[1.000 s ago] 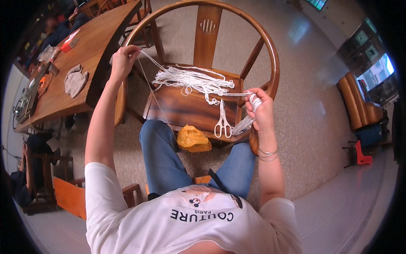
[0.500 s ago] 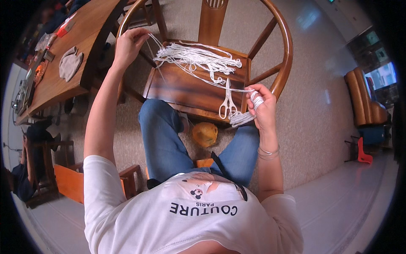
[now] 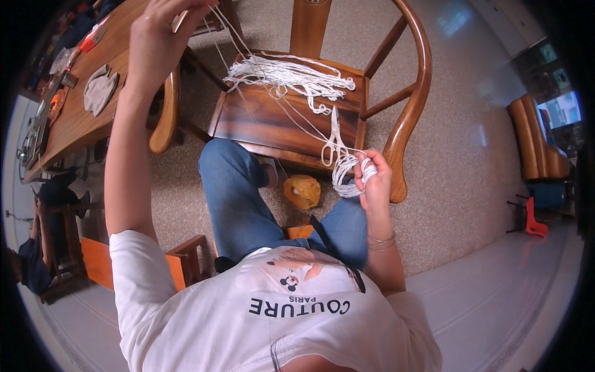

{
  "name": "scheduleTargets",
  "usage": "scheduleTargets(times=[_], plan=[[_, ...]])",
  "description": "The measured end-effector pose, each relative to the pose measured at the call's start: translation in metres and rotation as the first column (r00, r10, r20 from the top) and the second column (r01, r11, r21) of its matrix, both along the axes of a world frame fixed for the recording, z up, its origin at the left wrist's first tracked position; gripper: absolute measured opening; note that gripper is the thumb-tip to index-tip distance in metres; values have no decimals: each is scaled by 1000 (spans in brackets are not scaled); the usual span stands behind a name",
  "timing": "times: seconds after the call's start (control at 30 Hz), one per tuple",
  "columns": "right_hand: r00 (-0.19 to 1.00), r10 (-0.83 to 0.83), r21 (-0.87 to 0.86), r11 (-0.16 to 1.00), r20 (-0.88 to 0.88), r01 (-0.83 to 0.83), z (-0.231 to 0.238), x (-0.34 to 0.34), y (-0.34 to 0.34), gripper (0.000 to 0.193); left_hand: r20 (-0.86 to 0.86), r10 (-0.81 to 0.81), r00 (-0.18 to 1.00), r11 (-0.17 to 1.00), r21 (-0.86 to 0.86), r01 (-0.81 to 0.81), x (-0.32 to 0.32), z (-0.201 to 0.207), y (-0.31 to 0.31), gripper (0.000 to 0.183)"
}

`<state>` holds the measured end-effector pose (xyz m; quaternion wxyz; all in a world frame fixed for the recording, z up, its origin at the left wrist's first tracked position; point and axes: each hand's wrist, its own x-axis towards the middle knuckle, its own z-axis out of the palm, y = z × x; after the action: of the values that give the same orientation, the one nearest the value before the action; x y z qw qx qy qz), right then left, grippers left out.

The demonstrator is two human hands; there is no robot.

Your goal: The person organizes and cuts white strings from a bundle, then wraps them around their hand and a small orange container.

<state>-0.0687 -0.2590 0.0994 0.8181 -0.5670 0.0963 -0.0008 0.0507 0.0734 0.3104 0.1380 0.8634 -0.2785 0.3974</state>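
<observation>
My left hand [image 3: 162, 38] is raised at the top left, its fingers pinched on strands of white cord [image 3: 230, 30] that stretch down across the chair to my other hand. White loops wrap the fingers of my right hand [image 3: 377, 186], which is closed on the cord over my knee. A hanging bundle of cord [image 3: 345, 178] dangles beside that hand. On the wooden chair seat [image 3: 248, 121] lies a loose pile of white cord [image 3: 291, 74]. White-handled scissors [image 3: 334, 139] rest at the seat's front right, partly crossed by the taut strands.
The chair's curved armrest [image 3: 416, 93] rises at the right. To the left stands a wooden table [image 3: 118, 68] with a beige cloth [image 3: 101, 91] on it. A yellow plastic bag [image 3: 302, 191] sits between my legs. Another person [image 3: 38, 254] sits at the far left.
My left hand has moved up and further away, drawing the cord longer. My right hand has come slightly lower and nearer, with the cord bundle now hanging beside it.
</observation>
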Motion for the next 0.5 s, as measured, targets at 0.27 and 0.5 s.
scheduleTargets(times=[0.27,0.5], plan=[[984,66,223,974,-166,-28,-31,-13,21,11,417,53,907,959,231,-162,-34,66,-20,7],[858,379,113,925,-347,-363,-47,-21,38,10,412,-40,910,980,194,-45,-51,72,-48,10]])
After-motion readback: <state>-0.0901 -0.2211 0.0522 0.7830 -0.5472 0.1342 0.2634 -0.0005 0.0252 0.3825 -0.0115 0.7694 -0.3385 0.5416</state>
